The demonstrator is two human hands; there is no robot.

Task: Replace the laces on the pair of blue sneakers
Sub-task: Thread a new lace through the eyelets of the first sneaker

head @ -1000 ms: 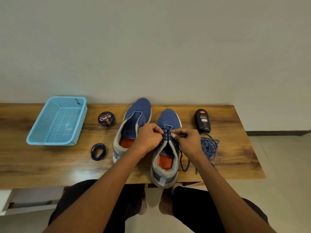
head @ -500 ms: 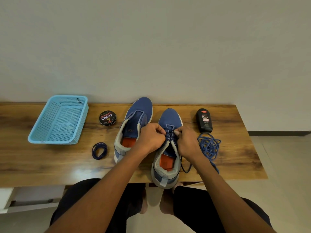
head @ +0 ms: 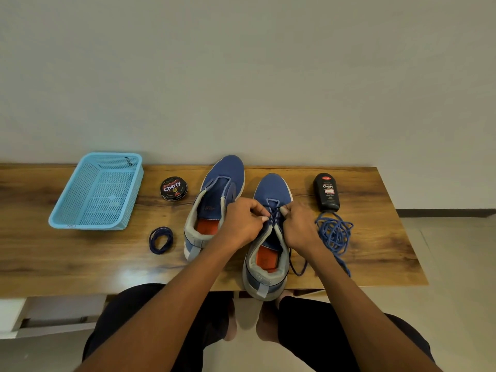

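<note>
Two blue sneakers with orange insoles stand side by side on the wooden table (head: 80, 264). The left sneaker (head: 214, 194) has no lace. The right sneaker (head: 271, 191) carries a dark blue lace (head: 272, 210) crossed through its front eyelets. My left hand (head: 243, 222) pinches the lace on the left side of the eyelets. My right hand (head: 298, 228) pinches it on the right side. A loose end of the lace (head: 299, 267) trails beside the heel. A brighter blue lace (head: 335, 233) lies tangled to the right. A coiled dark lace (head: 161, 240) lies left of the shoes.
A light blue mesh basket (head: 80, 218) sits at the left of the table. A round black polish tin (head: 174, 188) lies behind the coiled lace. A black polish bottle (head: 326, 192) lies at the back right. The wall runs directly behind the table.
Both hands have drawn closer together over the right sneaker's eyelets, and the right hand has shifted slightly left toward the lace crossings.
</note>
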